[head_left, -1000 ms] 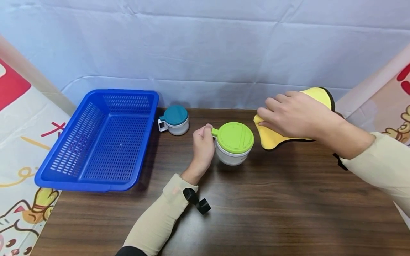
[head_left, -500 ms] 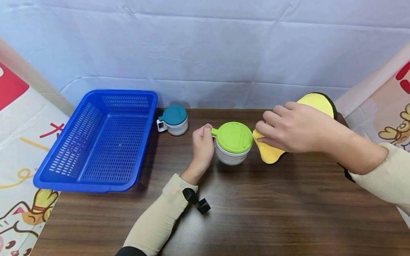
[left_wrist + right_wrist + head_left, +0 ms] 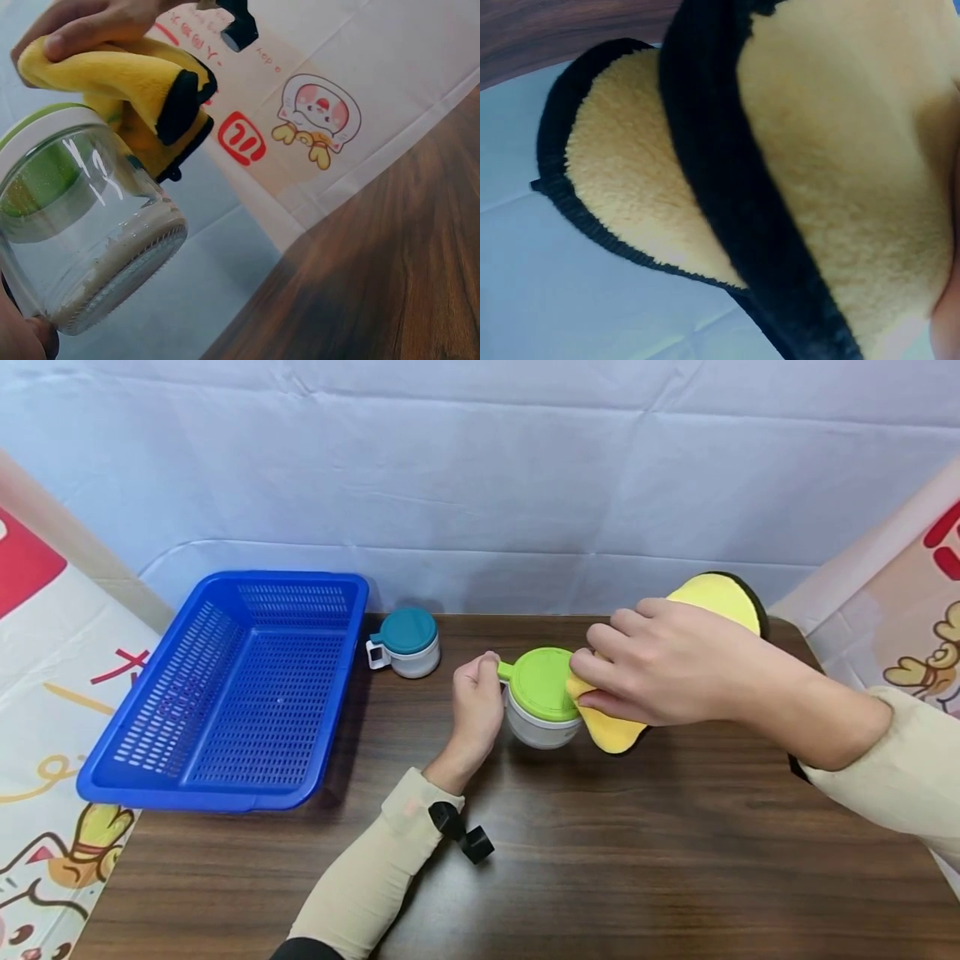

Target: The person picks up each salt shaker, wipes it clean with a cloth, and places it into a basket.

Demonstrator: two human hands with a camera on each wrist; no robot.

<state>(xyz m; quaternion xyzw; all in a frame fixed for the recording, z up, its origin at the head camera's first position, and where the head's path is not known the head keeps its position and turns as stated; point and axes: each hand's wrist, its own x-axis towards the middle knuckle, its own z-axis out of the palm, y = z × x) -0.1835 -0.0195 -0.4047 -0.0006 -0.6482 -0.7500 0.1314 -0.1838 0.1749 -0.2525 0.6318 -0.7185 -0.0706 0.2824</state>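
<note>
My left hand (image 3: 478, 697) grips the handle of a clear glass seasoning jar (image 3: 82, 217) with a green lid (image 3: 542, 681). In the left wrist view the jar is tilted and held above the table, with whitish contents low inside. A yellow cloth (image 3: 611, 731) with black edging is bunched in my right hand (image 3: 660, 660). Its front fold overlaps the right edge of the green lid in the head view. The cloth (image 3: 840, 150) fills most of the right wrist view and hides most of that hand's fingers.
A blue plastic basket (image 3: 341, 693) stands at the left of the brown wooden table (image 3: 600, 860). Between it and my left hand sits a second jar (image 3: 416, 662) with a teal lid. A pale cloth backdrop (image 3: 480, 485) rises behind the table.
My right hand with the yellow cloth has come left and a little down, from beside the jar to its lid's right edge. My left hand and the jar have hardly moved.
</note>
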